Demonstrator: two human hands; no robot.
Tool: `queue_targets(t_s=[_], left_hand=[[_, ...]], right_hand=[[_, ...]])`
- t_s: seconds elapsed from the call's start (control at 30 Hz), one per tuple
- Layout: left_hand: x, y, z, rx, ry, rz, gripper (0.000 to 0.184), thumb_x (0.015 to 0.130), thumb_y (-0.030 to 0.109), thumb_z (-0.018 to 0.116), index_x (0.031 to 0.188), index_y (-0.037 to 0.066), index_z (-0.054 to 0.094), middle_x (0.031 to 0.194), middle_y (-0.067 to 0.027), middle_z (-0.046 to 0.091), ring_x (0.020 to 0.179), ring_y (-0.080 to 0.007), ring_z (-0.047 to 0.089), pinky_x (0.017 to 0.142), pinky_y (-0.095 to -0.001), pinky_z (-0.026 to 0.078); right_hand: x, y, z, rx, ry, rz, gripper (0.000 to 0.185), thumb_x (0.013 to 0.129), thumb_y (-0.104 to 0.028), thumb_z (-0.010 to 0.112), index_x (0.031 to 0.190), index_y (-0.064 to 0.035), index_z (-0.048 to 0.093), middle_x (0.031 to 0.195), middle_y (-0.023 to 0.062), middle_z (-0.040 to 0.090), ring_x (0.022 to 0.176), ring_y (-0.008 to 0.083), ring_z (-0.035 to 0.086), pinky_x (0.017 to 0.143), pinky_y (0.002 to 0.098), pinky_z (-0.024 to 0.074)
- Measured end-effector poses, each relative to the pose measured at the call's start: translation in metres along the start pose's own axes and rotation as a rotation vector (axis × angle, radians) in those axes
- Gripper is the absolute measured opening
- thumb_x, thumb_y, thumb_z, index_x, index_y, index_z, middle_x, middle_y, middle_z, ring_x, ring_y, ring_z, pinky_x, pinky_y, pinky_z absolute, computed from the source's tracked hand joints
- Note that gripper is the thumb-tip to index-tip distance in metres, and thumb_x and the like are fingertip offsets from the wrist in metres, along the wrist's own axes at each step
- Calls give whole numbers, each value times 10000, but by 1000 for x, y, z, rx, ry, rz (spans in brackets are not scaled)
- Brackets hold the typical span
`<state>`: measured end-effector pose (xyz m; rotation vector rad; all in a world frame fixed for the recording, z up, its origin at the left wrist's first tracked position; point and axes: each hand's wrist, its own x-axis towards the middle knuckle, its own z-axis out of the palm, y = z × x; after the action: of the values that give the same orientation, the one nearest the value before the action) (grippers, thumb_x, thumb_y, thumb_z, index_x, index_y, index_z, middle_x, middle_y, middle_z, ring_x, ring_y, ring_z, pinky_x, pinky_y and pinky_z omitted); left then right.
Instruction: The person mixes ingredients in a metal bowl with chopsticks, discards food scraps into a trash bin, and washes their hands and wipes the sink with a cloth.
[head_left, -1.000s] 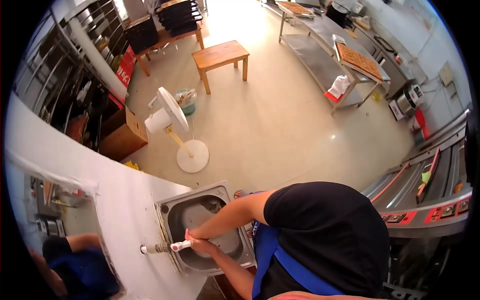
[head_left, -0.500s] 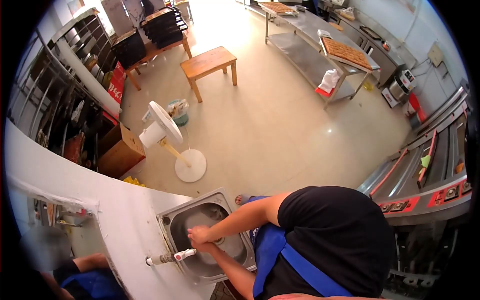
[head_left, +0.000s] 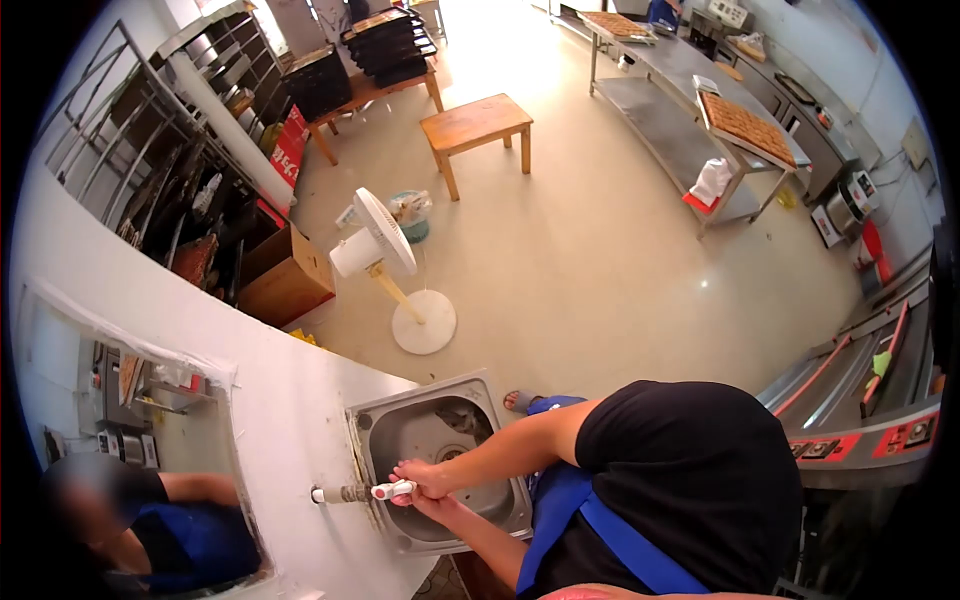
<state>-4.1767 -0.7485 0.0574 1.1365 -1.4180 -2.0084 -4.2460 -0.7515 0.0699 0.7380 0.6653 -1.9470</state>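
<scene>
My hands are together over the metal sink [head_left: 500,520], right by the outlet end of the white tap [head_left: 388,491] with its red mark. My right hand [head_left: 428,478] comes in from the upper side, its fingers stretched out beside the tap. Below and against it lies my left hand [head_left: 434,506]; the tap and the other hand cover most of its fingers. Whether water is running cannot be made out. A dark, crumpled item [head_left: 462,418] lies at the sink's far corner, near the drain.
A mirror [head_left: 180,420] hangs on the white wall beside the tap. Beyond the sink stand a white fan [head_left: 424,322], a wooden stool [head_left: 478,122] and a steel table [head_left: 650,125] with trays of baked goods [head_left: 748,130]. Oven-like equipment [head_left: 850,410] is at right.
My hands have come closer to the tap's outlet, and the right fingers have stretched out from a clasp. The whole view has shifted, so the room appears further right.
</scene>
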Motion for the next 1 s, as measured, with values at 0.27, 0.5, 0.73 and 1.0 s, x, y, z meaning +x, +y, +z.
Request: queue_targets(t_s=[0.27, 0.5, 0.73, 1.0], left_hand=[[-1, -6, 3, 14, -14, 22, 201, 984, 186, 541, 990, 14, 645, 894, -49, 660, 806, -162, 650, 635, -345, 511], [-7, -19, 18, 59, -28, 69, 189, 973, 168, 554, 973, 9, 656, 881, -45, 666, 816, -161, 652, 632, -350, 511], [-3, -29, 41, 268, -123, 400, 177, 963, 150, 567, 957, 4, 668, 869, -41, 673, 826, -160, 653, 630, -356, 510], [-48, -7, 29, 921, -6, 525, 174, 964, 93, 566, 999, -17, 696, 901, -58, 701, 857, -172, 665, 723, -338, 538]], right_hand=[[8, 41, -41, -891, -133, -756, 190, 925, -1, 551, 1074, 91, 627, 893, 140, 643, 854, 293, 676, 707, 390, 521], [-49, -29, -54, -1870, -247, -823, 344, 876, -249, 605, 1064, 36, 654, 1031, 152, 682, 954, 347, 630, 884, 486, 479], [-51, -42, -42, -2085, -177, -537, 352, 850, -363, 625, 983, -44, 561, 893, 166, 681, 918, 328, 687, 788, 428, 519], [-1, -51, -36, -2056, -165, -350, 233, 777, -203, 634, 796, 3, 741, 893, 232, 718, 822, 385, 715, 718, 487, 556]])
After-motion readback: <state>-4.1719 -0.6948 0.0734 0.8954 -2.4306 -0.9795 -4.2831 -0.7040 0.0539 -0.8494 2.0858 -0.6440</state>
